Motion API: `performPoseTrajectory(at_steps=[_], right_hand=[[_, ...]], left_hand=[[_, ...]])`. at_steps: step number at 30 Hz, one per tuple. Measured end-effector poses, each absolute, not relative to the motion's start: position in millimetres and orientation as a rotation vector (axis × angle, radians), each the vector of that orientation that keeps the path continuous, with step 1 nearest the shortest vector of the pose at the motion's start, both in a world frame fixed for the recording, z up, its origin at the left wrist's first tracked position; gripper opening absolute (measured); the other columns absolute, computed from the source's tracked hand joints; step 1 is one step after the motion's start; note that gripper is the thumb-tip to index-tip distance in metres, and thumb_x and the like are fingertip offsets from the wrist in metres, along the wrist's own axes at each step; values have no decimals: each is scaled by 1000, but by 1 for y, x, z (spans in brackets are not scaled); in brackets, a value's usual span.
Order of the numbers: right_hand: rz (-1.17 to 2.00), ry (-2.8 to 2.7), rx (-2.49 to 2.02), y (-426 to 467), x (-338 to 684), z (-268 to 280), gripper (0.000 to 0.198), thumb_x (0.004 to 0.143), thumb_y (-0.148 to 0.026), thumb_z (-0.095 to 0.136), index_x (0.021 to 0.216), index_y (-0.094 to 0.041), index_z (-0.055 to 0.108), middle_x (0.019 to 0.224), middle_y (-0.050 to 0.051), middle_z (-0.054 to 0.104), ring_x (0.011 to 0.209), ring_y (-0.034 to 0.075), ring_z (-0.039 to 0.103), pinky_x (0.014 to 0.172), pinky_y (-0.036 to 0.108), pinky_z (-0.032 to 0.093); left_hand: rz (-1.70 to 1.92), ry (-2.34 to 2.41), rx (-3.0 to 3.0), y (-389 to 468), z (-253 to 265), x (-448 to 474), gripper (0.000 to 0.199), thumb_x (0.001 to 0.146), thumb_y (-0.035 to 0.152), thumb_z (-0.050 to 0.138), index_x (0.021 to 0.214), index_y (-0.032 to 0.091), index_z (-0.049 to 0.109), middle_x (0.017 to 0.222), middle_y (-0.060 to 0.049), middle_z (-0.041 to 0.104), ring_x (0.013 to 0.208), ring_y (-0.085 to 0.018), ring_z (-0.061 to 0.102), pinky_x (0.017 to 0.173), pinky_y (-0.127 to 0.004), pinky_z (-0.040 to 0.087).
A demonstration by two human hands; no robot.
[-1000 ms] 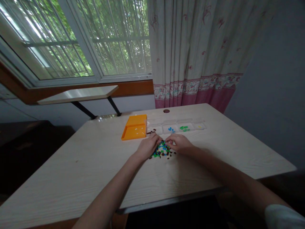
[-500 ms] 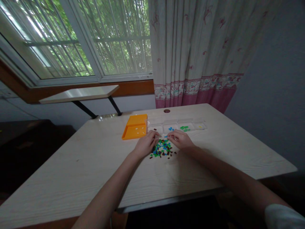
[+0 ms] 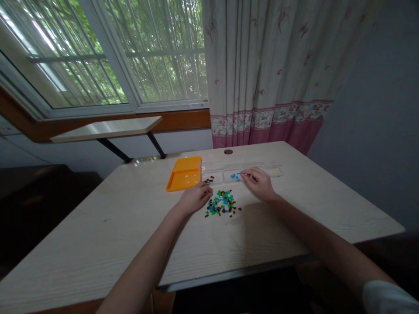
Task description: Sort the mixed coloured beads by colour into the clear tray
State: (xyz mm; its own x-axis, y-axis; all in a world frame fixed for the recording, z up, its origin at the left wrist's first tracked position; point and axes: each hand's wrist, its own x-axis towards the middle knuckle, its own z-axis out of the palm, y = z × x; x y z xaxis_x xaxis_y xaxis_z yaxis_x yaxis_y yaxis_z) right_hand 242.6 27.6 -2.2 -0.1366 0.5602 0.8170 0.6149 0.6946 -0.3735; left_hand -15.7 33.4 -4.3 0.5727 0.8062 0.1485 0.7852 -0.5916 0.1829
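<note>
- Tiny green, blue, brown and pale bricks [image 3: 217, 206] lie in a loose scatter on the table [image 3: 278, 240], between your forearms.
- Your left hand [image 3: 195, 197] curls beside them; I cannot tell whether it grips anything.
- Your right hand [image 3: 259, 184] pinches a blue piece [image 3: 239, 173] at the clear tray [image 3: 217, 175].
- Beyond your left hand sits the orange box [image 3: 187, 164].
</note>
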Motion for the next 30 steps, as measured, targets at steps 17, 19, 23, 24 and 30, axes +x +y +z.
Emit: performPoseTrajectory(at_steps=[17, 19, 23, 24, 30], right_hand=[[-72, -1879, -1440, 54, 248, -23, 22, 80, -33, 49, 88, -21, 65, 71, 2, 60, 65, 14, 54, 59, 25, 39], [-70, -1889, -1455, 53, 249, -23, 24, 81, -33, 48, 93, -21, 64, 70, 2, 60, 65, 14, 53, 59, 25, 39], [-9, -1925, -1389, 47, 249, -19, 23, 82, -29, 46, 93, -19, 64, 72, 2, 59, 65, 14, 53, 62, 24, 39], [15, -1945, -1363, 45, 247, -18, 22, 82, -28, 45, 92, -19, 63, 73, 2, 60, 65, 13, 53, 62, 24, 39], [45, -2137, -1127, 29, 226, -19, 17, 81, -27, 50, 88, -20, 64, 73, 1, 61, 62, 10, 54, 61, 20, 39]], left_hand=[[326, 1375, 2722, 34, -4, -11, 19, 82, 28, 40, 89, 21, 57, 93, -4, 56, 85, -16, 55, 68, -23, 41], [344, 1369, 2700, 33, -3, -10, 18, 81, 26, 41, 87, 20, 56, 91, -4, 57, 84, -16, 55, 68, -23, 40], [426, 1384, 2618, 30, 0, -8, 14, 79, 24, 44, 82, 19, 57, 88, -3, 57, 79, -15, 54, 66, -23, 40], [473, 1379, 2581, 30, 0, -7, 14, 78, 24, 45, 81, 19, 57, 87, -3, 57, 78, -15, 54, 66, -23, 40], [875, 1205, 2166, 32, -10, 5, 14, 74, 28, 52, 78, 16, 59, 73, -1, 56, 64, -11, 51, 59, -21, 40]])
